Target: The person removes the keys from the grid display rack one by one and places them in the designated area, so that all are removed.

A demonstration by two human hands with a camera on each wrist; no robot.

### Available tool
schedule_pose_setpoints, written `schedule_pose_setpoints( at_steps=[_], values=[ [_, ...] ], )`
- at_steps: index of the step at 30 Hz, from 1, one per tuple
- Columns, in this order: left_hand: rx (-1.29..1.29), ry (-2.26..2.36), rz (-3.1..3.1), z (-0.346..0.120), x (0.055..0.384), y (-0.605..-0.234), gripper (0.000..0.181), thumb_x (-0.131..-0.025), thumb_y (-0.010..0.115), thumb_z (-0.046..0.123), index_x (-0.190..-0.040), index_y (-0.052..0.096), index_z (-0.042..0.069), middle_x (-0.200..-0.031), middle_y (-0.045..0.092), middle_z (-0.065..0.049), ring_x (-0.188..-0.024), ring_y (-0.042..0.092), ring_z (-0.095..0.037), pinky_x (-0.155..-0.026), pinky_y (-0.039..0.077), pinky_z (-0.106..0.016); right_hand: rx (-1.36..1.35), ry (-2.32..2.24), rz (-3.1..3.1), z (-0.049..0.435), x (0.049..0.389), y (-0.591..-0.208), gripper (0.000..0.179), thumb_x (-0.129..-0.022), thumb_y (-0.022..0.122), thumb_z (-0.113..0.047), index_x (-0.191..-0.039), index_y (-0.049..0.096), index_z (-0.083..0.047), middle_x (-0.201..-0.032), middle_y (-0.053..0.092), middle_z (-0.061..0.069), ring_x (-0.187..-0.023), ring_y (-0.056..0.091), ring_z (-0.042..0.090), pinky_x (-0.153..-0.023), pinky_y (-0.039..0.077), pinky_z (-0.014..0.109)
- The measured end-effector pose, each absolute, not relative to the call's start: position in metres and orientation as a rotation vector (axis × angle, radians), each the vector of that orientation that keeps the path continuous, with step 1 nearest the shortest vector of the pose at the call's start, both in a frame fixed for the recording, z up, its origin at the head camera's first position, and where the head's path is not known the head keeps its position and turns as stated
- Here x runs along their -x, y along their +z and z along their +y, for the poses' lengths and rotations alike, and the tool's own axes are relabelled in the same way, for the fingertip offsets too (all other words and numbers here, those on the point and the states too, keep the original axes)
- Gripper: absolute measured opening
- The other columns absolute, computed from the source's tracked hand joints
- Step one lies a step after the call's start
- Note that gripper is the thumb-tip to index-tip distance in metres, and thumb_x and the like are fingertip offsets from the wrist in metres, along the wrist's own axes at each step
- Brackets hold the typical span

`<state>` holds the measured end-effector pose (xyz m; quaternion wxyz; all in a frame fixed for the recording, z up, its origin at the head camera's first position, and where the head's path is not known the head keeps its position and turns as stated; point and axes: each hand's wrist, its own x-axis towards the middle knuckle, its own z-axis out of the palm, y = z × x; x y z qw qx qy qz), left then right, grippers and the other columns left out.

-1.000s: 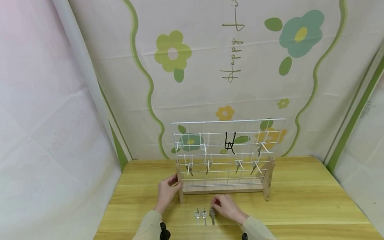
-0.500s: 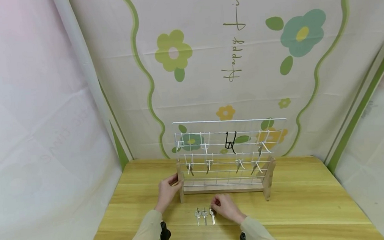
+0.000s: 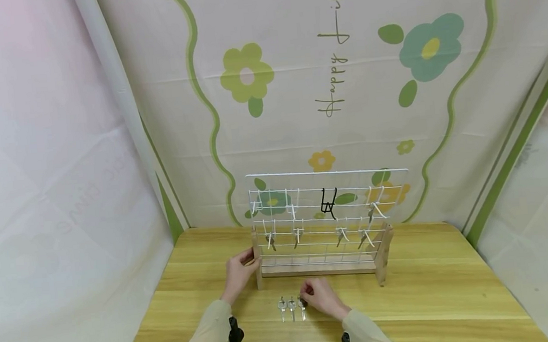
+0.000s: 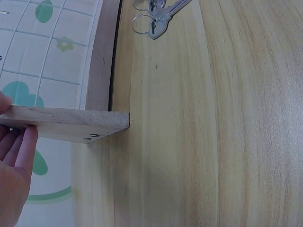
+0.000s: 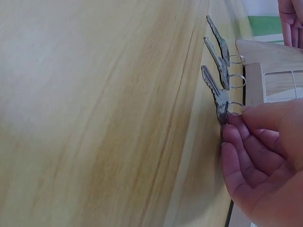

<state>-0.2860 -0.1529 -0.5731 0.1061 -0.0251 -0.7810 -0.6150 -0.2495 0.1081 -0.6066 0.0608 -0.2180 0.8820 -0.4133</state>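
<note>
My left hand (image 3: pixel 237 274) grips the wooden left upright (image 4: pixel 66 118) of a white wire-grid rack, thumb on one side and fingers on the other in the left wrist view. In front of the rack, my right hand (image 3: pixel 323 297) pinches the metal ring of a silver key (image 5: pixel 220 97) between thumb and finger. That key lies on the wooden table at the right end of a short row. Beside it are a middle key (image 3: pixel 292 305) and a left key (image 3: pixel 282 307), each with its own ring, untouched.
White hooks and one black hook (image 3: pixel 327 204) hang on the grid; several keys, such as this right-hand key (image 3: pixel 362 237), dangle from the lower hooks. The rack has a wooden base (image 3: pixel 318 268) and a right upright (image 3: pixel 383 256). A flowered cloth (image 3: pixel 275 133) stands behind.
The key at my right hand has turned a little and shifted slightly left, closer to the middle key. My left hand stays on the upright.
</note>
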Motion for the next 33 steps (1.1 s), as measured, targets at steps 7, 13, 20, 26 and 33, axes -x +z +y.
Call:
schedule_pose_setpoints(
  at_steps=[7,13,20,26,33],
  values=[
    [0.064,-1.803,-2.309,-0.152,0.284,-0.572,0.038,-0.086,0.074,0.003,-0.123,0.067,-0.004,-0.121,0.069,-0.025,-0.111,0.069,-0.038,-0.085,0.062,-0.032,0.652,-1.298,2.618,0.111,0.246,-0.601,0.007,-0.090,0.066,-0.003,-0.095,0.066,0.001,-0.085,0.070,0.010,-0.068,0.059,0.006,-0.057,0.053,0.015],
    [0.049,-1.794,-2.314,-0.152,0.286,-0.573,0.037,-0.087,0.073,0.002,-0.123,0.067,-0.004,-0.122,0.069,-0.024,-0.111,0.069,-0.038,-0.086,0.062,-0.033,0.668,-1.307,2.652,0.118,0.245,-0.594,0.008,-0.090,0.066,-0.002,-0.097,0.066,0.002,-0.087,0.070,0.010,-0.072,0.065,0.014,-0.062,0.055,0.014],
    [0.042,-1.795,-2.314,-0.152,0.285,-0.572,0.038,-0.087,0.072,-0.001,-0.124,0.065,-0.007,-0.122,0.068,-0.026,-0.112,0.068,-0.039,-0.087,0.062,-0.035,0.686,-1.276,2.774,0.127,0.242,-0.580,0.006,-0.090,0.068,-0.003,-0.096,0.067,0.001,-0.088,0.070,0.005,-0.076,0.063,0.005,-0.067,0.056,0.015],
    [0.043,-1.790,-2.325,-0.152,0.284,-0.570,0.040,-0.087,0.072,-0.001,-0.125,0.064,-0.009,-0.123,0.067,-0.026,-0.113,0.068,-0.040,-0.088,0.062,-0.035,0.761,-1.356,2.866,0.133,0.235,-0.562,0.006,-0.087,0.070,0.000,-0.091,0.067,-0.005,-0.085,0.071,0.004,-0.073,0.064,0.005,-0.063,0.057,0.015],
    [0.050,-1.769,-2.336,-0.152,0.284,-0.569,0.038,-0.087,0.072,-0.001,-0.124,0.066,-0.006,-0.122,0.068,-0.025,-0.112,0.068,-0.039,-0.087,0.062,-0.034,0.757,-1.448,2.983,0.145,0.228,-0.529,0.010,-0.085,0.073,0.001,-0.091,0.069,-0.005,-0.085,0.072,0.005,-0.072,0.066,0.009,-0.061,0.057,0.017]
  ],
)
